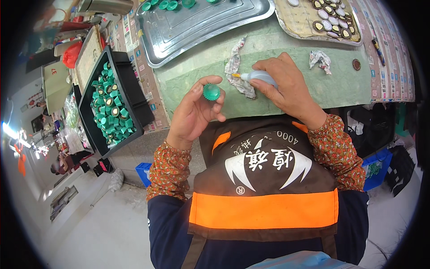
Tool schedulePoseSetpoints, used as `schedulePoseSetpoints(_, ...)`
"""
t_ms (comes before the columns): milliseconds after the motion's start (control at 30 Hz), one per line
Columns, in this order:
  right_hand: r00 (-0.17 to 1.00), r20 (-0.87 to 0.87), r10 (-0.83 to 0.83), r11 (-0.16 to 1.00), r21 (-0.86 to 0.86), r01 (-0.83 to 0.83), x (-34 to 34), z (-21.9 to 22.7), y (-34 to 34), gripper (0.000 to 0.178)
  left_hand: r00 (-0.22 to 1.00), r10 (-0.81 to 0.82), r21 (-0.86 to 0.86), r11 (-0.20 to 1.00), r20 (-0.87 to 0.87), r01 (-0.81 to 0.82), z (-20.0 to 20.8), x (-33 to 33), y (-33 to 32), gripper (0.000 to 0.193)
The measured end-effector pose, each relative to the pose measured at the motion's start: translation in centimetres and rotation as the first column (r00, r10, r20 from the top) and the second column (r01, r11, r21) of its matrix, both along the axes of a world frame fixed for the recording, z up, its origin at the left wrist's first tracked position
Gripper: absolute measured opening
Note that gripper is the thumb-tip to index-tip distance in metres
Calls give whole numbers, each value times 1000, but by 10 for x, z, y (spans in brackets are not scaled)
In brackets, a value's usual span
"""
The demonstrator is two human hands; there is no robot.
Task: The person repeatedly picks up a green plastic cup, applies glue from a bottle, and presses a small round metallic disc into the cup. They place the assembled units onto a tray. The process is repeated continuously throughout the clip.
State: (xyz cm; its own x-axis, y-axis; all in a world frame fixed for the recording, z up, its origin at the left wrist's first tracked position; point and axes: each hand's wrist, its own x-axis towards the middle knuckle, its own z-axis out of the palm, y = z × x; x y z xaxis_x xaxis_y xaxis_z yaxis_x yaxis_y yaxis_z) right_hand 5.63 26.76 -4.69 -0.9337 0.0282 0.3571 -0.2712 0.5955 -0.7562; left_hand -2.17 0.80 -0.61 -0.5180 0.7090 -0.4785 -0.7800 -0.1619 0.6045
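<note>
Between the fingers of my left hand [193, 107] is a small green fluted cup [211, 92], its hollow side facing up. My right hand [286, 85] grips a small translucent squeeze bottle [262, 77] with a yellowish nozzle, which points left toward the cup. The nozzle tip and the cup are apart. Below the bottle, on the green work cloth [345, 83], lies a crumpled strip of paper or cloth [233, 58], partly behind the bottle and fingers.
A metal tray [201, 31] with several green cups stands at the far left. Another tray [286, 27] at the far right holds brown-rimmed round pieces [329, 18]. A black crate [141, 96] full of green cups is at left. A crumpled scrap [320, 62], a brown cap [356, 64] and a pen [378, 51] lie right.
</note>
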Motion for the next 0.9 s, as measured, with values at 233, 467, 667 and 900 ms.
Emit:
schedulePoseSetpoints(233,993,-43,-106,972,205,113,-4,11,4,29,999,-8,-105,995,-54,2,13,5,9,61)
schedulePoseSetpoints(467,911,-92,-402,820,406,403,-51,17,103,23,983,-64,-192,981,-169,31,23,5,17,64)
schedulePoseSetpoints(667,928,-94,-359,735,585,344,-99,-3,135,22,977,-69,-166,985,-201,35,25,2,29,63)
schedulePoseSetpoints(900,972,166,-169,965,226,130,-67,33,123,15,976,-52,-174,985,-209,15,21,3,26,64)
